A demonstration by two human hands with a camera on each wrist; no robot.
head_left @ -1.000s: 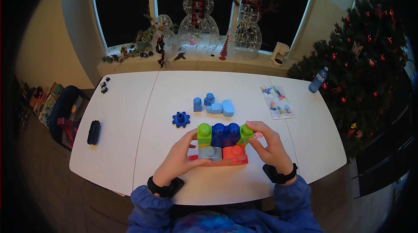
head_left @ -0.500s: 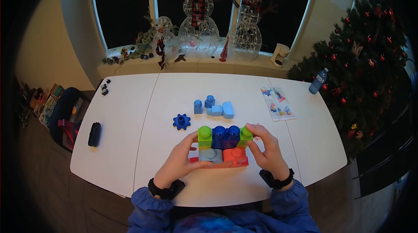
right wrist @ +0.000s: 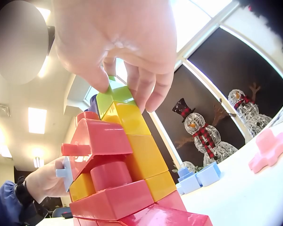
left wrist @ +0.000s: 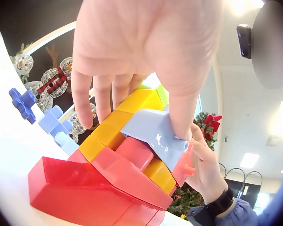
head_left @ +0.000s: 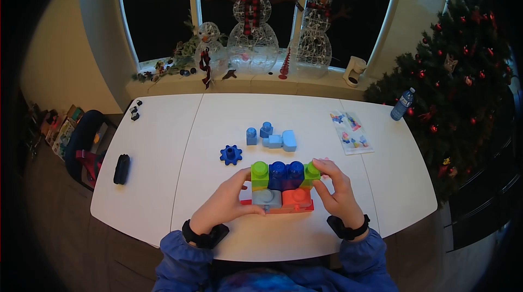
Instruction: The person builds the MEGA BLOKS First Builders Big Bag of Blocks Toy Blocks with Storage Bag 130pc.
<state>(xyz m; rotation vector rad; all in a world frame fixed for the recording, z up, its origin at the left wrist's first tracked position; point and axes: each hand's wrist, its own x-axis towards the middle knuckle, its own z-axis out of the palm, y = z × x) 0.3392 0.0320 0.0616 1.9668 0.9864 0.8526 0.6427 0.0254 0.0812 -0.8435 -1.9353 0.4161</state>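
Note:
A block structure stands on the white table, with a red base (left wrist: 70,188), yellow blocks (right wrist: 146,150), two dark blue blocks (head_left: 286,175) and a green block at each top end. A grey-blue piece (head_left: 266,198) and a coral piece (head_left: 296,197) stick out at its front. The left hand (head_left: 222,203) grips the structure's left side, thumb on the grey-blue piece and fingers behind. The right hand (head_left: 339,194) pinches the right green block (right wrist: 115,95) between thumb and fingers.
Beyond the structure lie a dark blue gear-shaped piece (head_left: 231,154) and several light blue blocks (head_left: 275,141). A pink piece (right wrist: 269,149) rests near the right hand. Farther out are a picture sheet (head_left: 352,133), a bottle (head_left: 402,104) and a black case (head_left: 122,169).
The head view has shifted slightly, so everything appears a little lower and to the right. Both hands keep their places on the structure, with no block visibly added or removed.

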